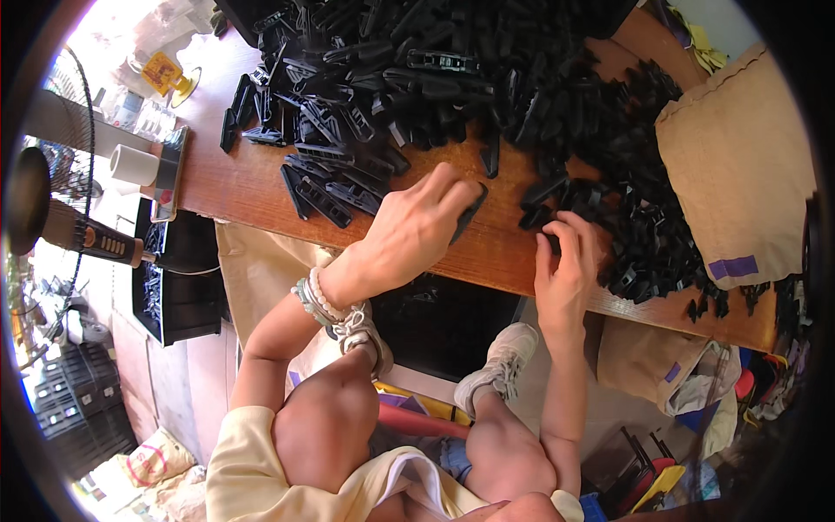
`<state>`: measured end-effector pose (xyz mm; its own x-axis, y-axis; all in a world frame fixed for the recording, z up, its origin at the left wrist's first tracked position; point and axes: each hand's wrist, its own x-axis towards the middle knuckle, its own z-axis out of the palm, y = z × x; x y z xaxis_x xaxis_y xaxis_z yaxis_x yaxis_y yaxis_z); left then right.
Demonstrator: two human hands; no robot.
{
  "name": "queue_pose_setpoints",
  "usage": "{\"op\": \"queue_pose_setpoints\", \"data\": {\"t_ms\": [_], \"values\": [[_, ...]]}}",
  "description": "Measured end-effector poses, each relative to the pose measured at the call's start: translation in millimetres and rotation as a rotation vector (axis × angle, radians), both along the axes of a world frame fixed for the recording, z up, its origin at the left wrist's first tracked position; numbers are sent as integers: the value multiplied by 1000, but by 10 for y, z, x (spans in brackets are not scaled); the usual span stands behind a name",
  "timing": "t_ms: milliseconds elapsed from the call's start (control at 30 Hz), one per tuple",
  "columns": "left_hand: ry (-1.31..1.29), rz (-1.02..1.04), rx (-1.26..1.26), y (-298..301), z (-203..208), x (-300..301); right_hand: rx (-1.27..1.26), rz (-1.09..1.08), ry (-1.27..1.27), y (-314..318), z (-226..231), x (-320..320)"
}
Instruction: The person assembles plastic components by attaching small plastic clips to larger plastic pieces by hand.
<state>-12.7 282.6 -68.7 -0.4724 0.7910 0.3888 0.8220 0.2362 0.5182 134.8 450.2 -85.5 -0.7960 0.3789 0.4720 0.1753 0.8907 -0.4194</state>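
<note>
Pale yellow shirt (pixel 261 465) is filling the nearest foreground, with 2 bare legs (pixel 330 418) showing beyond it. Over the wooden worktop (pixel 217 187), the left hand (pixel 424 219) is curling its fingers closely round a dark piece (pixel 470 216), whose end is jutting out on the right side. The right hand (pixel 567 254) is hanging near the front edge, thumb and fingers bent and partly drawn together; whether they are gripping anything, I cannot tell. Its fingertips are pointing at the small black parts (pixel 652 239), which are spreading across the right of the worktop. Long black clips (pixel 348 96) are lying in a loose heap farther back and to the left, and a few are resting close to the front edge beside the left wrist.

As a judgement, those clips are risking a fall if the bracelets (pixel 315 300) or the forearm brush them. Small parts at the right front edge are running the same risk from a sideways sweep, and a hurried pinch could be catching 2 tangled parts instead of 1.
</note>
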Motion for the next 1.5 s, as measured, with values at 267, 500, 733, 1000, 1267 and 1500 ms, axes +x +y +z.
{"op": "queue_pose_setpoints", "data": {"t_ms": [267,500,733,1000,1267,1500], "values": [[134,-208,-65,-70,29,-15,-25,-34,121,13,-71,201],[-151,-203,23,-30,-92,86,-173,-72,114,-22,0,288],[-246,-244,86,-65,-176,111,-504,158,-15,-177,124,308],[-307,-306,95,-87,-180,143,-542,168,-27,-125,109,381],[-316,-372,92,-57,-172,157,-511,284,-30,-150,104,228],[96,-366,51,113,39,-258,-476,86,97,-122,134,308]]}}
